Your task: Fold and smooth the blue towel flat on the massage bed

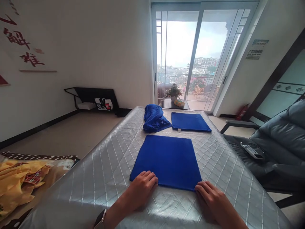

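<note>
A blue cloth point(168, 159) lies flat and folded square on the silver quilted table cover point(107, 165). My left hand point(140, 187) rests on the cloth's near left corner, fingers curled down together. Pressing at the near right corner is my right hand point(213, 198), its fingers also curled onto the edge. Farther back lie a second folded blue cloth point(190, 121) and a crumpled pile of blue cloths point(154, 119) to its left.
A dark grey chair point(274, 146) with a remote control point(252, 151) stands right of the table. Yellow patterned fabric point(21, 181) lies at the left. Beyond the table are a small stand with a potted plant point(173, 92) and glass balcony doors point(197, 54).
</note>
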`<state>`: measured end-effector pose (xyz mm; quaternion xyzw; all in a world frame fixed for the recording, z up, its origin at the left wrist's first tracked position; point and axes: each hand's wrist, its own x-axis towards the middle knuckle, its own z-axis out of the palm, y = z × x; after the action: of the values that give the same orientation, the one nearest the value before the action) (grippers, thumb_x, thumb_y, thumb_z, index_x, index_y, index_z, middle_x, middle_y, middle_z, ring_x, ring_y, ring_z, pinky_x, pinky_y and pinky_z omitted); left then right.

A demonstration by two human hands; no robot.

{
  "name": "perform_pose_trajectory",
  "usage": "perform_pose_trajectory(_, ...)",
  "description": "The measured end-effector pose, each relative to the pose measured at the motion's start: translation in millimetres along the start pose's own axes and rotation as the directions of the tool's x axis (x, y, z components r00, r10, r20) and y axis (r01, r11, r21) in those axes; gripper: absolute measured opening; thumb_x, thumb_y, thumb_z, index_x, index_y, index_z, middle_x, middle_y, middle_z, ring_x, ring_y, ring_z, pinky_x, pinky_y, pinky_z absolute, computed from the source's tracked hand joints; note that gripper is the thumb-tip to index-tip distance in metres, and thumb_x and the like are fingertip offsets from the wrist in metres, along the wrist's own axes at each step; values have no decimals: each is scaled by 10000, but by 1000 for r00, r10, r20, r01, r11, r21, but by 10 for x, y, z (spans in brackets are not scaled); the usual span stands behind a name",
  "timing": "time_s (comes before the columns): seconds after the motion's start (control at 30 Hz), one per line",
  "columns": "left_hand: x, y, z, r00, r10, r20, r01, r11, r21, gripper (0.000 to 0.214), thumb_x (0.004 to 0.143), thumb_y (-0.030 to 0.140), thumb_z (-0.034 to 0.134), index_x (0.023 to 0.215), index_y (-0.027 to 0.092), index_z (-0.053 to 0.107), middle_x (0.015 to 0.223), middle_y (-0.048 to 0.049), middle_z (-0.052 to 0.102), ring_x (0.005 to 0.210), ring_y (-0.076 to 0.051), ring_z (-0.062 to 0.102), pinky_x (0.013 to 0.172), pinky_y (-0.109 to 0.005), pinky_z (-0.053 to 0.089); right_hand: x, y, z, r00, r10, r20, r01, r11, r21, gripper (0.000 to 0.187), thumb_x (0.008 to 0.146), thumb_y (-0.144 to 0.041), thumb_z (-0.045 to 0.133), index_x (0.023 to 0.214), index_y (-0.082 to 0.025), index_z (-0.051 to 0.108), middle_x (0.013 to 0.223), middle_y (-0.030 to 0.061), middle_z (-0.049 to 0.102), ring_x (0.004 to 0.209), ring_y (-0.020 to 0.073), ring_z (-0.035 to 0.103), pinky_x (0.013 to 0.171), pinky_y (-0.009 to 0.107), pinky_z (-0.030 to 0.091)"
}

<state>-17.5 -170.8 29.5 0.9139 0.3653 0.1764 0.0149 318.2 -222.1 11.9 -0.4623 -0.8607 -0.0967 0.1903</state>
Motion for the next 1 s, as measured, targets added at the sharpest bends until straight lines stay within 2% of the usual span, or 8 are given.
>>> perform_pose_trajectory(0.23, -40, -13, -5, 999, 50, -17, -50, 999, -5, 186, 985, 79, 449, 962, 188, 597, 923, -30, 653, 821, -191, 605, 783, -354, 491, 34, 21, -105, 999, 21, 45, -23, 998, 62, 305, 1029, -206, 358, 1027, -230, 662, 980, 48, 694, 852, 148, 664, 714, 247, 561)
perform_pose_trajectory(0.4, -67, -8, 22, 999, 38, -17, -39, 999, -10, 191, 988, 87, 436, 974, 189, 596, 931, -34, 652, 830, -190, 606, 806, -356, 500, 61, 42, -154, 998, 16, 53, -19, 998, 61, 340, 1032, -230, 352, 949, -230, 681, 933, 44, 699, 812, 150, 668, 676, 250, 556)
perform_pose_trajectory(0.5, -80, -10, 11, 999, 39, -13, -39, 999, 5, 231, 974, 77, 449, 1112, 195, 593, 986, -44, 660, 878, -203, 622, 821, -362, 507, 148, 36, -235, 988, 37, 147, -50, 995, 87, 358, 1031, -264, 357, 894, -232, 686, 894, 40, 701, 801, 158, 675, 671, 265, 558)
perform_pose_trajectory(0.6, -15, 9, -83, 997, 66, 41, -66, 998, 1, 247, 969, 101, 487, 1168, 206, 590, 957, -37, 666, 865, -203, 636, 806, -353, 511, 347, 36, -289, 962, 143, 234, -165, 983, 76, 389, 1032, -329, 352, 907, -237, 708, 946, 54, 719, 846, 180, 689, 729, 308, 570)
perform_pose_trajectory(0.7, 198, 91, -226, 989, 111, 94, -106, 993, -51, 162, 971, 177, 550, 1112, 213, 621, 912, -25, 673, 838, -192, 644, 781, -327, 507, 622, 58, -188, 932, 281, 231, -295, 955, 31, 431, 1038, -364, 310, 1191, -208, 682, 1215, 103, 692, 1130, 221, 642, 970, 381, 520)
perform_pose_trajectory(0.8, 546, 229, -283, 978, 195, 72, -185, 975, -124, 135, 985, 234, 555, 1086, 214, 642, 936, -26, 685, 870, -179, 654, 815, -303, 504, 824, 83, 85, 869, 413, 270, -408, 910, -79, 533, 1020, -406, 347, 1424, -103, 517, 1483, 164, 494, 1405, 269, 413, 1167, 448, 330)
perform_pose_trajectory(0.9, 935, 357, -142, 968, 250, 26, -242, 955, -170, 179, 1008, 284, 513, 1083, 211, 658, 985, -42, 700, 923, -181, 668, 866, -305, 506, 845, 97, 375, 806, 498, 321, -469, 867, -167, 628, 1012, -409, 322, 1514, -32, 349, 1592, 173, 288, 1482, 264, 248, 1208, 439, 243)
perform_pose_trajectory(1.0, 1232, 433, 167, 969, 245, -21, -245, 953, -176, 300, 1032, 371, 455, 1193, 196, 638, 1152, -85, 696, 1107, -210, 640, 998, -341, 468, 757, 103, 521, 811, 489, 322, -446, 872, -199, 600, 986, -272, 299, 1539, -38, 285, 1618, 140, 205, 1499, 235, 183, 1218, 417, 209)
